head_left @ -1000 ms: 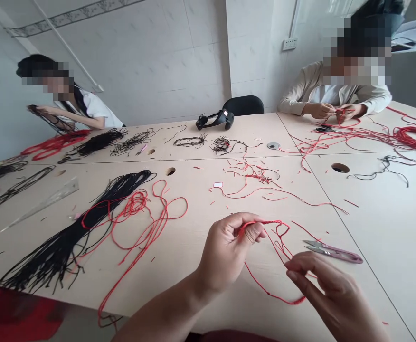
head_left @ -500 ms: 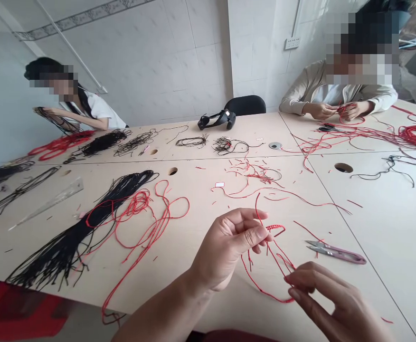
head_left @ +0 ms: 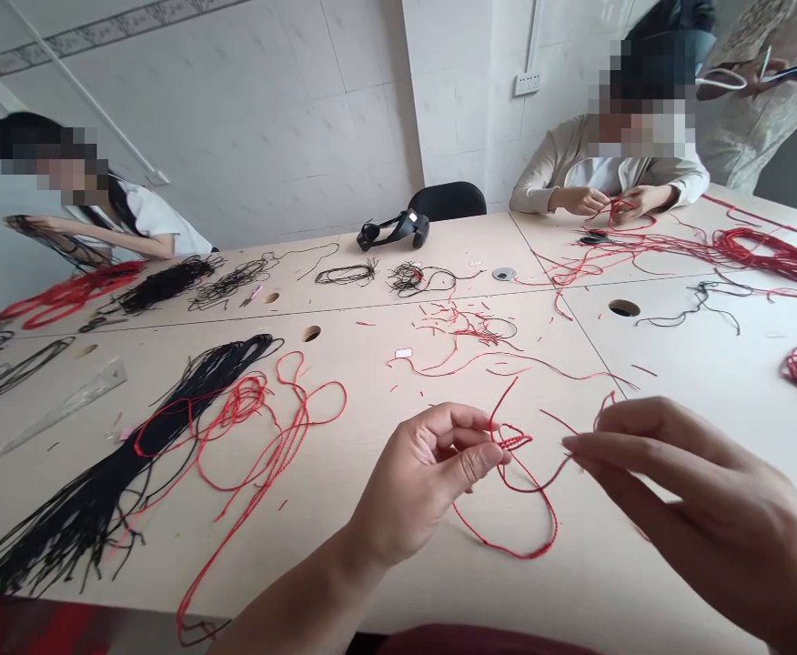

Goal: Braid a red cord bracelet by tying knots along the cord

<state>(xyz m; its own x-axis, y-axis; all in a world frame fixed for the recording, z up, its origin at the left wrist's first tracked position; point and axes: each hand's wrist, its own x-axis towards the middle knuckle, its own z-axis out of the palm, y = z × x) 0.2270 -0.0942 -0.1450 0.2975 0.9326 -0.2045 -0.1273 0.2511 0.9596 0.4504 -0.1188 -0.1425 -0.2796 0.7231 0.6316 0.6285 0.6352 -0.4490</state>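
My left hand (head_left: 432, 468) pinches a small braided section of red cord (head_left: 513, 443) between thumb and fingers. One cord end sticks up above the thumb. Right of it, my right hand (head_left: 685, 491) holds a thin red strand between thumb and index finger, and the strand curves back to the left hand. A loop of the red cord (head_left: 554, 532) hangs below, between the hands. The pink-handled thread snips are not visible now; my right hand covers that spot.
Black cord bundle (head_left: 166, 437) and tangled red cords (head_left: 289, 446) lie left on the table (head_left: 344, 564). Red scraps (head_left: 473, 323), a headset (head_left: 393, 229) and a table hole (head_left: 623, 308) are farther off. Two seated people handle cords across the table; another stands at right.
My right hand has moved up and right, drawing a strand out from the left hand. It now covers the snips. The view has shifted to the right.
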